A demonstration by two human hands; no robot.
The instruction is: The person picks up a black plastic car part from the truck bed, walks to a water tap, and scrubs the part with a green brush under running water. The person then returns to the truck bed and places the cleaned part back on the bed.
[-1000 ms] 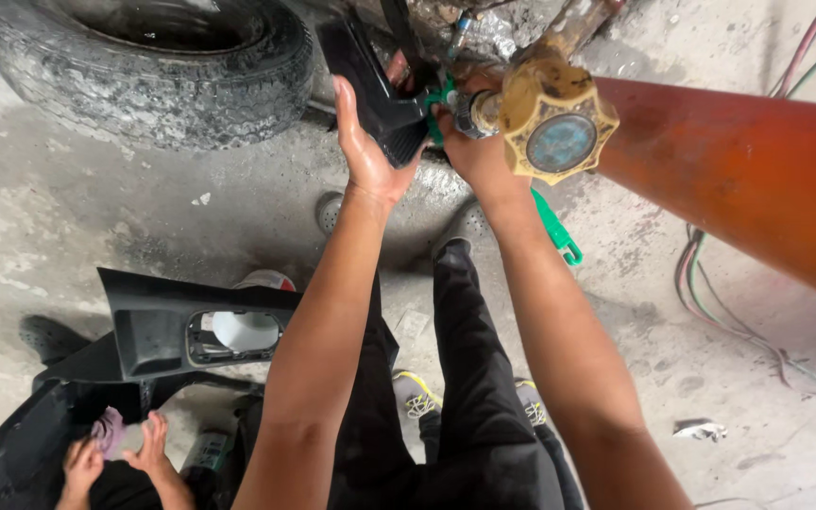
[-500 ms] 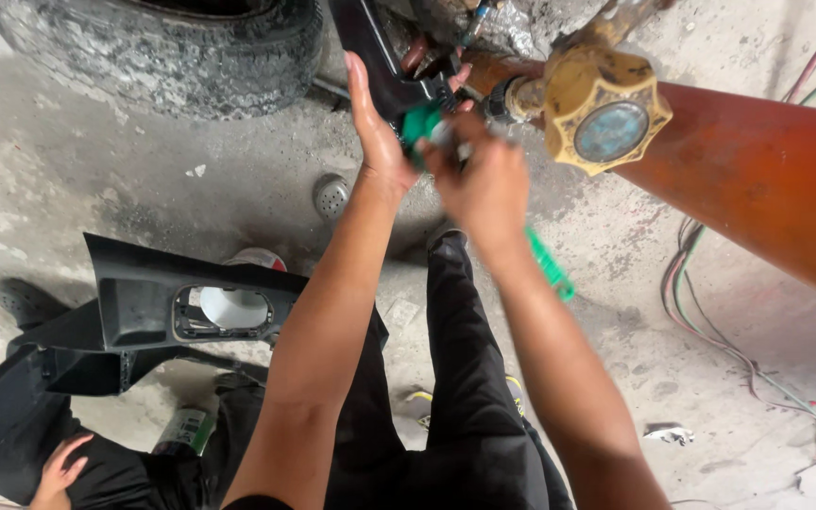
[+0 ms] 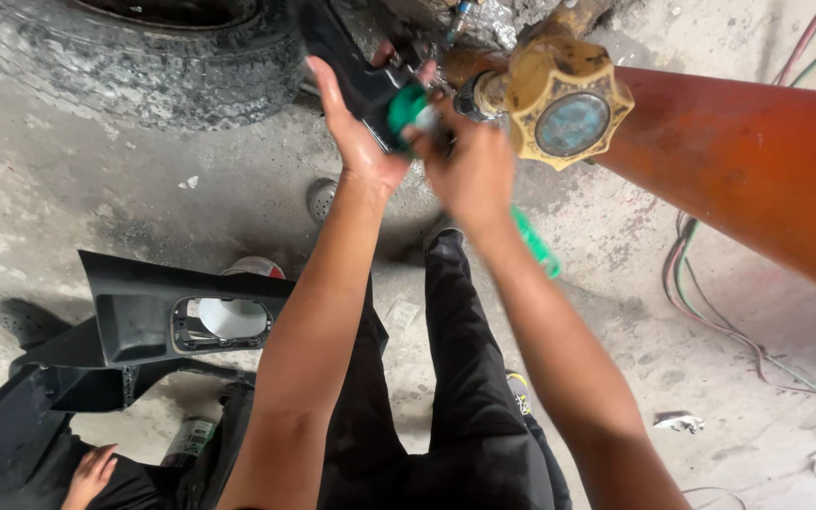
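Vs a sec ago, my right hand (image 3: 472,175) has moved in over the green tool (image 3: 408,109), fingers wrapped on it, blurred, so prob mid-twist. Left hand (image 3: 356,142) is open wide, palm flat against the black panel (image 3: 337,47), bracing it. Tool sits just beside the brass valve (image 3: 569,94) on the orange cylinder (image 3: 757,179); green, small, mostly hidden.

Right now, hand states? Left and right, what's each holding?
Left hand: open, palm against the black plastic part.
Right hand: blurred; fingers closed around a green object next to the brass valve. Exact grip cannot be told.
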